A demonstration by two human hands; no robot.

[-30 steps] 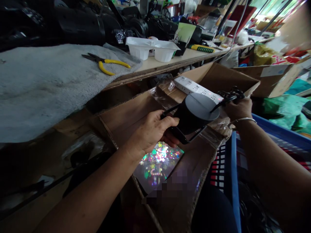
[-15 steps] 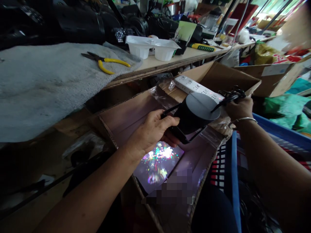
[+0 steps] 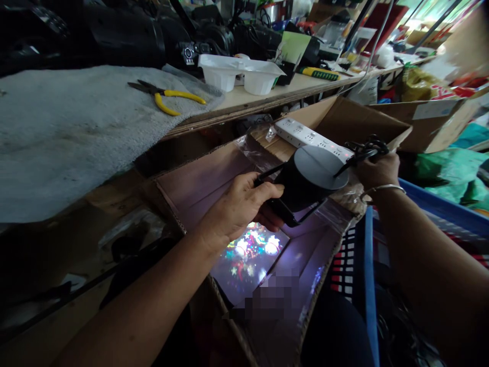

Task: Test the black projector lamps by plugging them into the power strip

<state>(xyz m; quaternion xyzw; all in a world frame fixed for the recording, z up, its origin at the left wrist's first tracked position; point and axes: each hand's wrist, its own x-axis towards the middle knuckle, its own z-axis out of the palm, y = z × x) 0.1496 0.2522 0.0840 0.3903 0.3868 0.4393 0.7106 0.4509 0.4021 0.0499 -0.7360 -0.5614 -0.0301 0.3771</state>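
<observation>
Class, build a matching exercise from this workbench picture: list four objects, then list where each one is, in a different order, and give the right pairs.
Objects:
1. pliers
2. power strip
3. black lamp
4. white plastic tray

Places:
A. on the wooden shelf
B. held by the left hand and right hand
C. on the grey towel
D. on the cardboard box

Pairs: 1-C, 2-D, 3-B, 4-A

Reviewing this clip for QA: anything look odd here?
One thing: a bright multicoloured light pattern on the inside of the cardboard box. It seems to come from the black cylinder gripped by the left hand and right hand.
</observation>
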